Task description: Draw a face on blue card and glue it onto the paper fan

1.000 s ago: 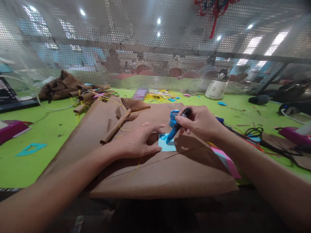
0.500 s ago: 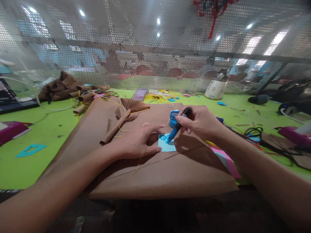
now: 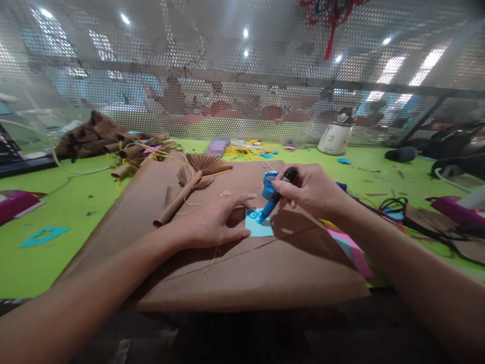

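1. Right hand (image 3: 310, 191): fingers closed round a blue marker (image 3: 276, 200), gripping it near its black top end; tip down on the light blue paper square (image 3: 259, 226), where blue strokes show (the figure drawn is too small to read)
2. Left hand (image 3: 214, 221): open and flat, fingers spread, thumb and forefinger pressing the square's left edge, which they partly cover; it grasps nothing
3. Brown kraft paper sheet (image 3: 242, 273): lies under the square, over the green table (image 3: 68, 212); near edge lost in shadow
4. Small blue pot (image 3: 269, 183): just behind the marker, half hidden by the right hand
5. Rolled brown tube (image 3: 177, 199) and pleated paper fan (image 3: 206, 164): touching, beyond the left hand
6. Pink and blue sheets (image 3: 350, 251): mostly hidden under the right forearm
7. White jug (image 3: 335, 134): far edge, blurred
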Demonstrator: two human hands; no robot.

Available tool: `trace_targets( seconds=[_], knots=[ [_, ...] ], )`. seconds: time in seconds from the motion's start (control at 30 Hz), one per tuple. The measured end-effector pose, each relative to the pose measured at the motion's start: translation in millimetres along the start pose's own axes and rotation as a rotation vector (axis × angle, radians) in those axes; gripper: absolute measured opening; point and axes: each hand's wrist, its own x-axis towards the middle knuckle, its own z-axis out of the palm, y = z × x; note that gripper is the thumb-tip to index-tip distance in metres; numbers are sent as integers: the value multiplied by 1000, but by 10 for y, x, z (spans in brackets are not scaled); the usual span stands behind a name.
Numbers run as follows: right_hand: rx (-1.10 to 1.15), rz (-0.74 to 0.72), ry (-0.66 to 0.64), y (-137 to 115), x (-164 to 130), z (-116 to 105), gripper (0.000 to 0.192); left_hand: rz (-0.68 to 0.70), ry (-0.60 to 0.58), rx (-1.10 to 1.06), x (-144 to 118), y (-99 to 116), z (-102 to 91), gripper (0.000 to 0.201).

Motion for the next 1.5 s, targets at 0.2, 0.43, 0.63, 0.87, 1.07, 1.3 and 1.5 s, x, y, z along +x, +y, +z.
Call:
trace_targets(
  seconds=[0.2,0.43,0.63,0.87,1.07,1.3,1.5],
  knots=[
    [-2,-9,-12,-6,-4,-6,15,-3,11,-3,-4,1,-8,54],
    [-6,-7,-32,-15,-3,-23,16,1,-5,10,3,9,-10,55],
    [-17,-14,-22,-15,-7,-21,15,13,0,12,10,8,-6,55],
    [50,-3,9,-21,3,-20,14,17,9,12,1,-3,-2,55],
    [214,46,203,25,37,-77,13,56,22,33,-5,-38,3,59],
    [339,101,305,60,93,-131,23,31,26,38,-5,-1,-2,57],
    [536,79,304,82,122,-129,14,35,29,11,-10,-32,15,53]
  ],
)
